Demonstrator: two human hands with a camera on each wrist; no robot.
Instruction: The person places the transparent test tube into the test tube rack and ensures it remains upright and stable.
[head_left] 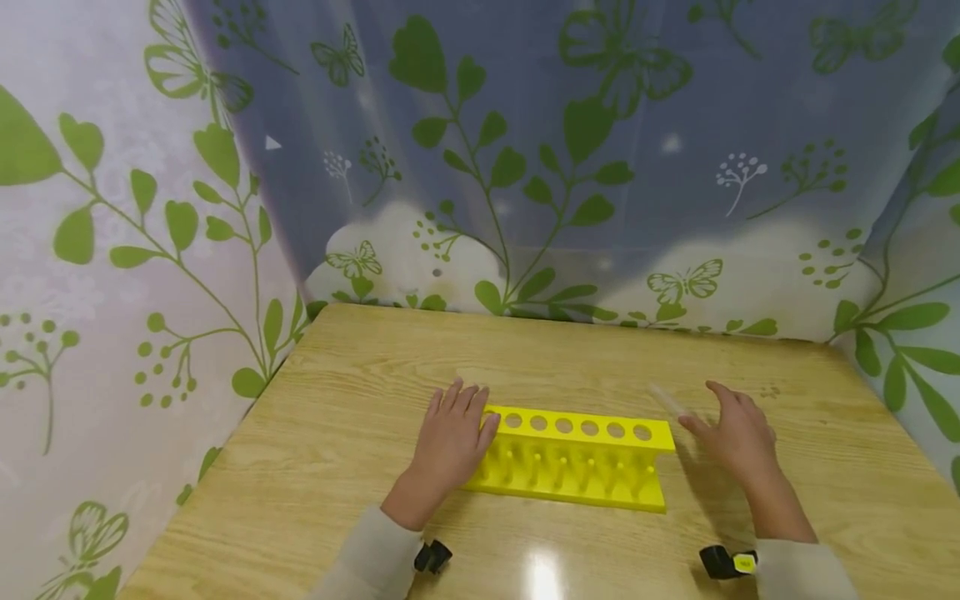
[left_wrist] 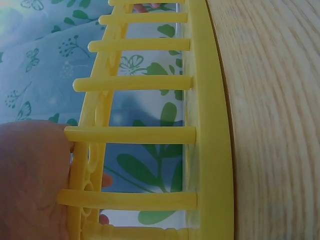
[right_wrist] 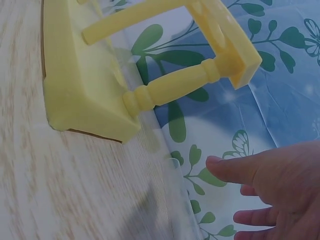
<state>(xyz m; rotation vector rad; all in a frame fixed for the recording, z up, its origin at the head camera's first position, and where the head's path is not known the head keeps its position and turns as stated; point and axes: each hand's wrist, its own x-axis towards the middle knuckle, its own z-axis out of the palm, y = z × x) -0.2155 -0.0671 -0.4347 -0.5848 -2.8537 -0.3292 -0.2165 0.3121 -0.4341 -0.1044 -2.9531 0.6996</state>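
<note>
A yellow test tube rack with a row of round holes and pegs stands upright on the table. My left hand holds its left end, fingers over the top plate's far side and thumb on top. In the left wrist view, fingertips show behind the rack's top plate. Beyond the rack's right end lies a clear tube, faint against the wood; the right wrist view also catches this tube. My right hand hovers beside it, thumb and fingers spread, nothing between them.
The wooden table carries the rack and the tube. Patterned cloth with green leaves and butterflies hangs behind the table and along both sides. Black wrist devices sit at both sleeves.
</note>
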